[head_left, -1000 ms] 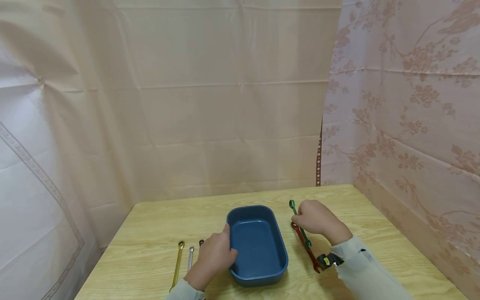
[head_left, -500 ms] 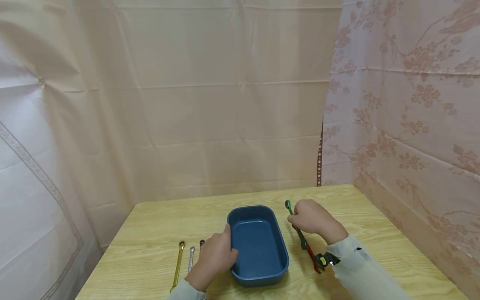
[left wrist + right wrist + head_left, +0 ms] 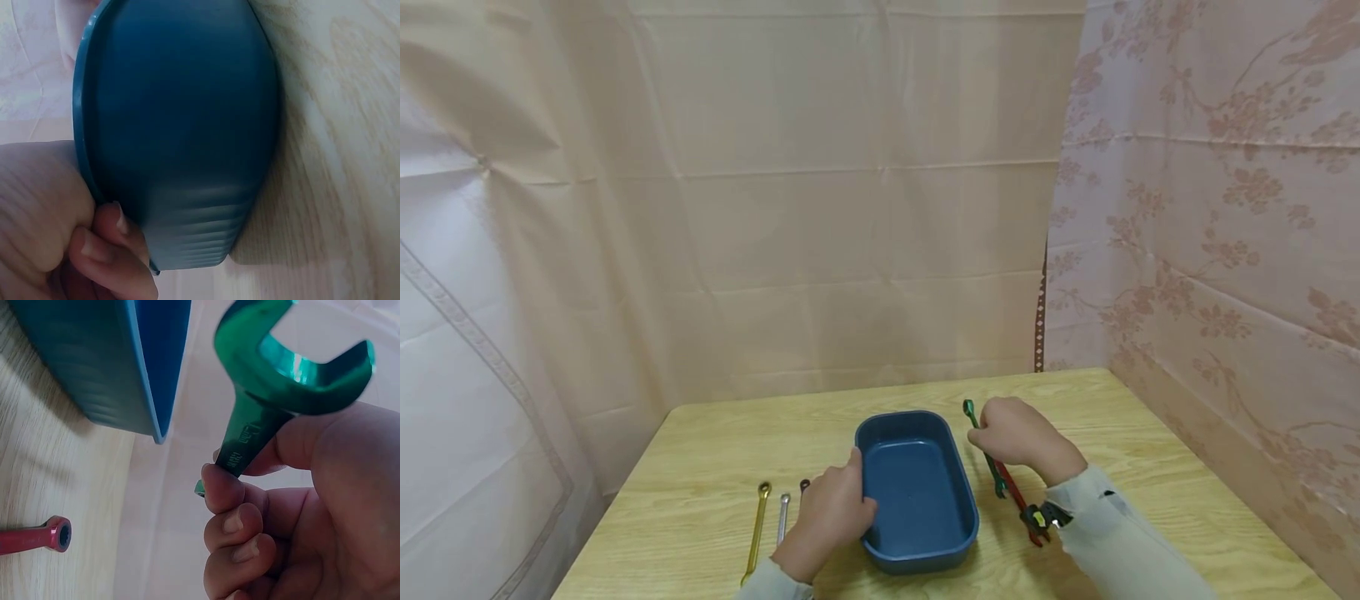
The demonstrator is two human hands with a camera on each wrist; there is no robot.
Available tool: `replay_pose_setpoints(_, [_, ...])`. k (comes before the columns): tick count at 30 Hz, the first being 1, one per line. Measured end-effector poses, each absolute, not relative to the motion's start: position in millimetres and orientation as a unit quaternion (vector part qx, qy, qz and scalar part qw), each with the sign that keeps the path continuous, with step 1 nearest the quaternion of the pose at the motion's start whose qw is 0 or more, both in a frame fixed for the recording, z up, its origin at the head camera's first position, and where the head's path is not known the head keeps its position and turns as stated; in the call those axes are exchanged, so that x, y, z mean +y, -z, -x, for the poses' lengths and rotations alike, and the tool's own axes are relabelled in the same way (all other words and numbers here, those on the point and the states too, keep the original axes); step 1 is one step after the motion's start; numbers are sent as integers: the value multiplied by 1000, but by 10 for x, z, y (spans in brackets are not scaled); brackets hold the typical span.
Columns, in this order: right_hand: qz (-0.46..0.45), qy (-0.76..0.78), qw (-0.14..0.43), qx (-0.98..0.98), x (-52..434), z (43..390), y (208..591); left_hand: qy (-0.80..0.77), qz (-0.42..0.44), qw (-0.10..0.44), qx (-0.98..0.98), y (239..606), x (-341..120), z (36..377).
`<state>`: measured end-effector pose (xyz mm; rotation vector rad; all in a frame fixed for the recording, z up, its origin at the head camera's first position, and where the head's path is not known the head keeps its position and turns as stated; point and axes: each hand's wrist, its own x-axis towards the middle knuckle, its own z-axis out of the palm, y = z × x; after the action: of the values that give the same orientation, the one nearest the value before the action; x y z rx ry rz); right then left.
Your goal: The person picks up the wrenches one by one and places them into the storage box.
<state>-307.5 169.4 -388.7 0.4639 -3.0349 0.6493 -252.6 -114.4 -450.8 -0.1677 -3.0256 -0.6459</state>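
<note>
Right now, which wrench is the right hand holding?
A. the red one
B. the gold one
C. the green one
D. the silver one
C. In the right wrist view the right hand has its fingers curled round the shaft of the green wrench, lifted off the wood, while the red wrench lies on the table beside the blue tray.

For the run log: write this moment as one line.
left hand grips blue tray rim | right hand holds green wrench | red wrench on table
</note>
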Motion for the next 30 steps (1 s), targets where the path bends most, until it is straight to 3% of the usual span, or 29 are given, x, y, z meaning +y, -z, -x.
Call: replay_pose_setpoints(30, [-141, -190, -13, -972, 1456, 3080, 3885, 196, 53, 28, -979, 4506, -1142, 2516])
